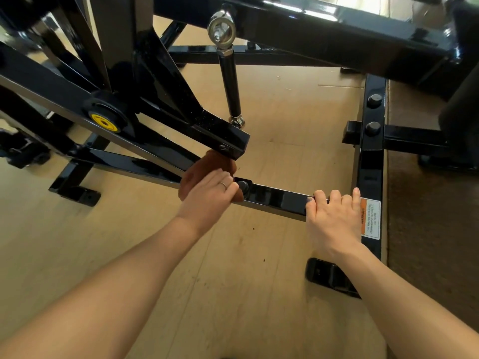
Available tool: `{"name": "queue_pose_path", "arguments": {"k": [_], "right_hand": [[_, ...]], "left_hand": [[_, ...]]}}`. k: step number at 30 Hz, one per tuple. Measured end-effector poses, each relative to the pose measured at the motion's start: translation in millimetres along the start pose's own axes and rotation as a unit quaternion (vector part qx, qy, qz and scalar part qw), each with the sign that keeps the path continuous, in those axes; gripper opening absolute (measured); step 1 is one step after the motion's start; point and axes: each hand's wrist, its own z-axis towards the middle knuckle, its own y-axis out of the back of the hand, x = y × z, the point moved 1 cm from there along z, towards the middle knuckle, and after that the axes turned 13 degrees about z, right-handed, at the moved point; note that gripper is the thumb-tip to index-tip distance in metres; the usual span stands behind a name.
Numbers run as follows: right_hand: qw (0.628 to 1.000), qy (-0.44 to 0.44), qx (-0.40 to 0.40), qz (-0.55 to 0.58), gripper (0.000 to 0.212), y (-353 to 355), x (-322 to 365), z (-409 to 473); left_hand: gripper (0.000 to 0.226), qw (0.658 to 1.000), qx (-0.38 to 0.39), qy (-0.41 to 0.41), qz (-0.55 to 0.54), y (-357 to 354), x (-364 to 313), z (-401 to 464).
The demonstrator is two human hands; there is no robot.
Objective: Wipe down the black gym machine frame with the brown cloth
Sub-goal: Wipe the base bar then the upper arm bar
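Head view, looking down at the base of the black gym machine frame (274, 196) on a light wood floor (285, 120).

Left hand (210, 195): holds the brown cloth (204, 164) against the low horizontal bar of the frame. Fingers (228, 183) curled over the cloth, a ring on one of them. The cloth is bunched — most of it sits on the far side of the hand, pressed onto the bar top and tucked under the squared end of a slanted black arm (223, 138) that overhangs the spot. A black bolt cap (243, 186) stands on the bar just beside the fingertips.

Right hand (334, 218): grips the same bar further right, near its corner joint with the cross member (372, 156). Fingers hooked over the top edge, palm on the near face — holds the bare bar, no cloth.

Just right of this hand, touching the outermost finger: a white and orange warning label (371, 220) on the cross member. Two more black bolt caps (373, 114) sit higher up on that member.

Other items: yellow pivot disc (103, 121) on the left linkage; a black rod with a chrome eye end (222, 29) rising behind the slanted arm; a black foot plate (324, 274) on the floor below the right wrist; a dark mat (427, 242) to the right of the frame.
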Motion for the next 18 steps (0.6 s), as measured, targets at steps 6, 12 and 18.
{"name": "queue_pose_path", "arguments": {"k": [6, 12, 18], "right_hand": [[1.000, -0.009, 0.015, 0.005, 0.049, 0, 0, 1], [1.000, -0.002, 0.014, -0.008, 0.052, 1, 1, 0], [0.995, 0.019, 0.082, -0.054, 0.039, 9, 1, 2]], "left_hand": [[0.059, 0.989, -0.013, 0.099, 0.106, 18, 65, -9], [0.040, 0.976, -0.040, 0.199, 0.075, 22, 66, 3], [0.027, 0.992, 0.033, 0.066, -0.106, 18, -2, 16]]}}
